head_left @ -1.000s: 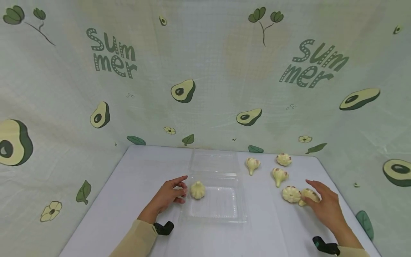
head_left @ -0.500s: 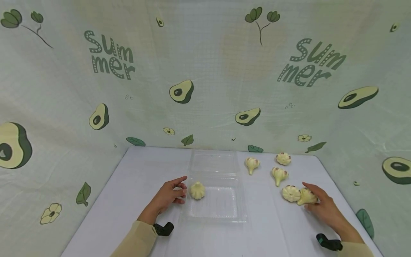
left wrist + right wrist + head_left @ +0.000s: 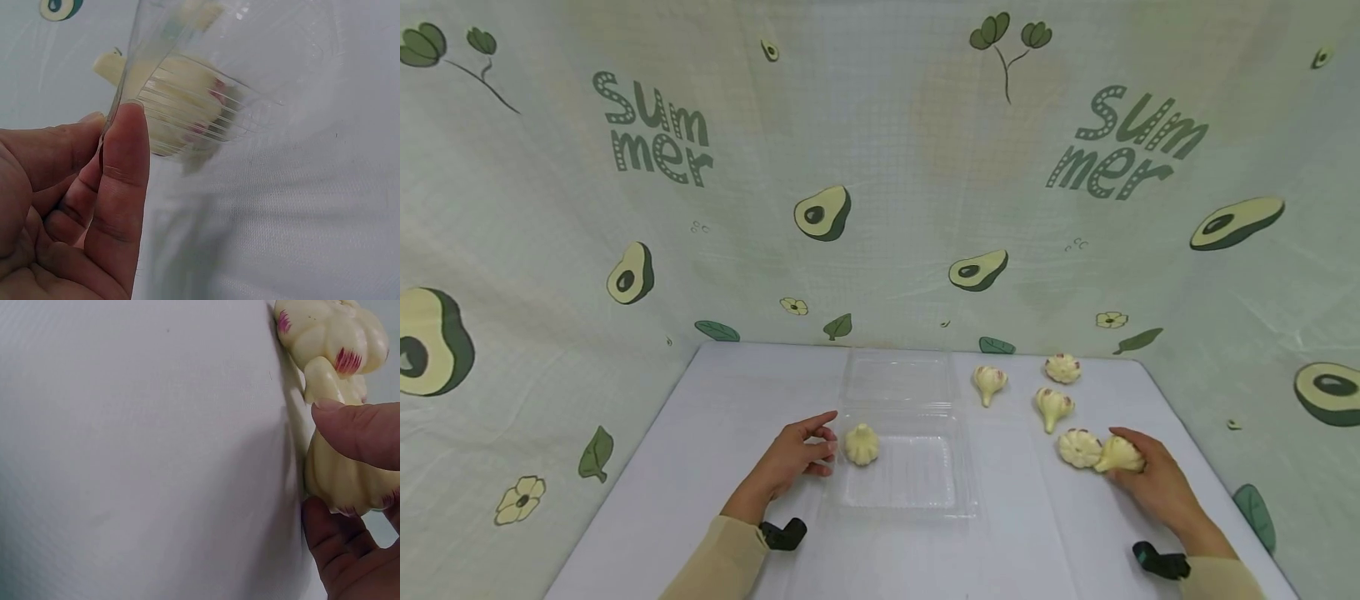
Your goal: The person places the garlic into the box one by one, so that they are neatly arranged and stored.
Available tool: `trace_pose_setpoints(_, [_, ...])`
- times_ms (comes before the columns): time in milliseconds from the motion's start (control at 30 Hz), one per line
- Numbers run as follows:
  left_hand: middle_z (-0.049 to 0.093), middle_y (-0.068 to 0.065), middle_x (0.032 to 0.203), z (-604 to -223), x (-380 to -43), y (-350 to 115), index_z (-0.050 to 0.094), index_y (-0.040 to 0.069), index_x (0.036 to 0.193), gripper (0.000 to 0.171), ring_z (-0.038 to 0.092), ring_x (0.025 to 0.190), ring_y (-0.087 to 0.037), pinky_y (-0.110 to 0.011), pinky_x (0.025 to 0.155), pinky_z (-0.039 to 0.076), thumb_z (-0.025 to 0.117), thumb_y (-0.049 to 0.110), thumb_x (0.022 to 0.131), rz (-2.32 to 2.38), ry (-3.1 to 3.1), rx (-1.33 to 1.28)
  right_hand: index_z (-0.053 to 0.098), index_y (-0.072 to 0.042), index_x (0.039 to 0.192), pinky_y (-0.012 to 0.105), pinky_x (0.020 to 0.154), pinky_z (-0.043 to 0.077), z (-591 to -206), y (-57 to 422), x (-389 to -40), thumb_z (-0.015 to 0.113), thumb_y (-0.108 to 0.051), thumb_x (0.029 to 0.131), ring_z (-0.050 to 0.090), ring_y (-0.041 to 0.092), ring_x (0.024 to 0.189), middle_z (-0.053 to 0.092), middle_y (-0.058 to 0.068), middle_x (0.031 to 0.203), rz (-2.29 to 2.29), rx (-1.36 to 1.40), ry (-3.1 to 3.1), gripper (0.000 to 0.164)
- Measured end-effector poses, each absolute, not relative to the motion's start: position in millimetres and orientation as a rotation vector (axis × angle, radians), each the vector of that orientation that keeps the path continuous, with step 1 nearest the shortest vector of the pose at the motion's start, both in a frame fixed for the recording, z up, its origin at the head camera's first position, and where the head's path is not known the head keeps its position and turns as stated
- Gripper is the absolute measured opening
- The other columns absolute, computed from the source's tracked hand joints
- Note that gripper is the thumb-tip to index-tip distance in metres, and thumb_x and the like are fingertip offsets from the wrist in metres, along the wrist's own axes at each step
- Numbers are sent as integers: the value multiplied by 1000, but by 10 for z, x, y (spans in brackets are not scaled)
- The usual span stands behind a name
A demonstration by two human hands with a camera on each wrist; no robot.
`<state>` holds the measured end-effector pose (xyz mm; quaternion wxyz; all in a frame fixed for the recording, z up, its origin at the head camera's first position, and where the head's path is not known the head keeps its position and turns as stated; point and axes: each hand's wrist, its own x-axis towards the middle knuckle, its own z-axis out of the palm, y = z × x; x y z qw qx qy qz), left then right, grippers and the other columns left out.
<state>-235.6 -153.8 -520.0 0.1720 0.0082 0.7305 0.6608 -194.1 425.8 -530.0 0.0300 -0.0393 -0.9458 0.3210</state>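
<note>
A clear plastic clamshell box (image 3: 917, 510) lies with its lid folded back, and one garlic bulb (image 3: 861, 444) sits inside at its left. My left hand (image 3: 797, 454) pinches the box's left rim between thumb and finger, as the left wrist view shows. On the right, my right hand (image 3: 1161, 483) holds a cream garlic bulb (image 3: 344, 469) with purple marks, thumb on its near side and fingers around its base. The stem of this bulb points left, against another garlic bulb (image 3: 1079, 448) on the table.
Behind these lie more garlic bulbs: one (image 3: 990, 383) near the lid, one (image 3: 1055, 407) to its right and one (image 3: 1063, 368) at the back. A white cloth covers the table (image 3: 760, 375). A curtain printed with avocados (image 3: 880, 167) hangs behind and at the sides.
My right hand has come down around the rightmost garlic bulb and now grips it; the bulb has turned slightly. The left hand has stayed at the box rim.
</note>
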Motion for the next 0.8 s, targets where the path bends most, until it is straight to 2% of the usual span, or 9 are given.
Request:
trace_pose_setpoints(267, [56, -12, 116, -5205, -2360, -1535, 46, 8, 160, 65, 66, 88, -19, -34, 71, 65, 68, -1, 100, 1876, 2071, 14, 41, 3, 152, 71, 94, 41, -5292, 4258, -1918, 75, -8, 92, 44, 58, 125, 41, 41, 141, 963, -307, -2853, 70])
trace_pose_setpoints(433, [56, -12, 117, -5204, -2370, -1531, 46, 10, 160, 65, 67, 89, -19, -34, 72, 65, 68, 0, 100, 1874, 2066, 16, 36, 5, 153, 68, 93, 44, -5305, 4242, -1917, 75, -11, 94, 46, 56, 125, 40, 39, 145, 1002, -434, -2799, 72])
trace_pose_setpoints(533, [56, -12, 117, -5197, -2372, -1525, 45, 10, 161, 65, 66, 89, -19, -34, 72, 65, 68, 1, 101, 1870, 2068, 17, 36, 5, 152, 54, 85, 48, -5307, 4236, -1911, 75, -14, 95, 49, 53, 121, 41, 38, 144, 1004, -456, -2760, 71])
trace_pose_setpoints(667, [56, -12, 117, -5192, -2370, -1523, 45, 9, 161, 65, 66, 89, -19, -34, 72, 65, 68, 0, 100, 1866, 2072, 15, 36, 4, 152, 36, 78, 44, -5310, 4221, -1917, 76, -21, 97, 53, 50, 120, 44, 35, 144, 1010, -468, -2704, 72])
trace_pose_setpoints(800, [56, -12, 116, -5193, -2371, -1522, 45, 8, 161, 65, 66, 89, -19, -34, 72, 65, 68, 0, 100, 1865, 2070, 14, 31, 4, 154, 31, 80, 43, -5304, 4179, -1941, 74, -27, 99, 52, 49, 124, 44, 33, 148, 1053, -499, -2663, 76])
